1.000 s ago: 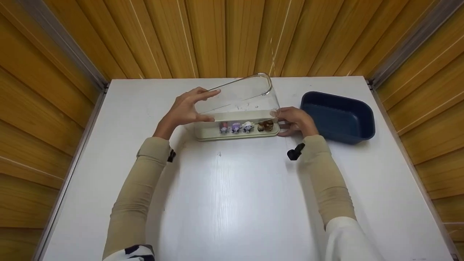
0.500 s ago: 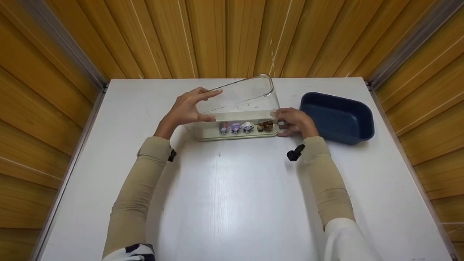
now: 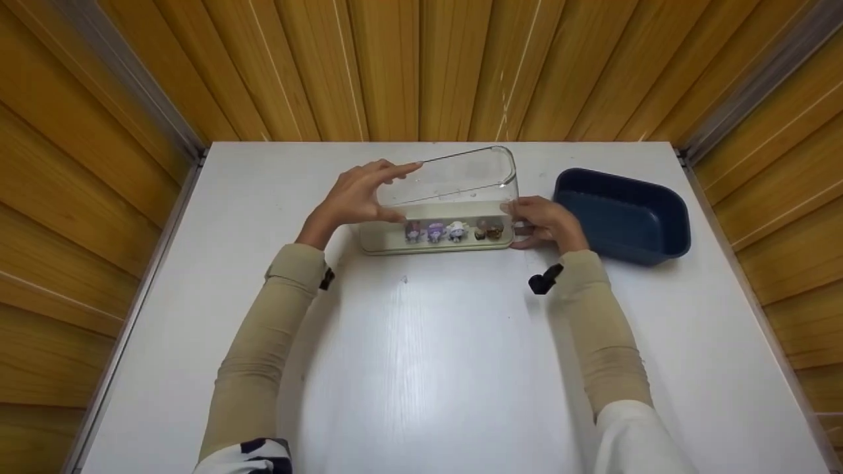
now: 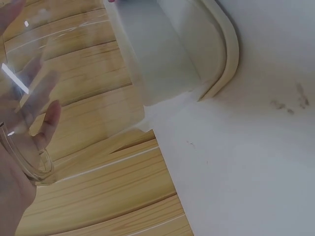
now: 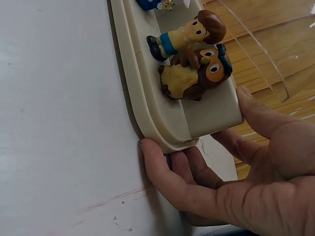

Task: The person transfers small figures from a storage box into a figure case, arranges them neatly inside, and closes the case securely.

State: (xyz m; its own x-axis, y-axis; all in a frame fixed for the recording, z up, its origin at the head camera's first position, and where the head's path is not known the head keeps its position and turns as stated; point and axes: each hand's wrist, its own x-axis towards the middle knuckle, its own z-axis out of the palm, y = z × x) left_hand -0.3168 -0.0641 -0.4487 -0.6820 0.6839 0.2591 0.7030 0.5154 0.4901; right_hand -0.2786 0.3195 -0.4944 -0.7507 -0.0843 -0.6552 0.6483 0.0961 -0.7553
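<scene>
My left hand (image 3: pixel 359 194) holds a clear plastic cover (image 3: pixel 464 172) by its left end, thumb and fingers spread across it. The cover stands tilted above a cream stepped display base (image 3: pixel 382 241) on the table. My right hand (image 3: pixel 543 220) grips that base's right end, which the right wrist view shows between thumb and fingers. Along the base's lower step stand small figurines: several purple and white ones (image 3: pixel 435 232) towards the left, then a brown-haired boy figurine (image 5: pixel 189 38) and an owl figurine (image 5: pixel 197 73) at the right. In the left wrist view, fingers show through the clear cover.
A navy plastic bin (image 3: pixel 622 217) stands right of the base, close behind my right hand. Everything sits on a white table (image 3: pixel 408 355), with wood-look panels (image 3: pixel 388 66) rising behind and at both sides.
The cover's far right corner has come down a little, nearer the base. The whole scene has shifted slightly right in the head view. Both hands keep their holds.
</scene>
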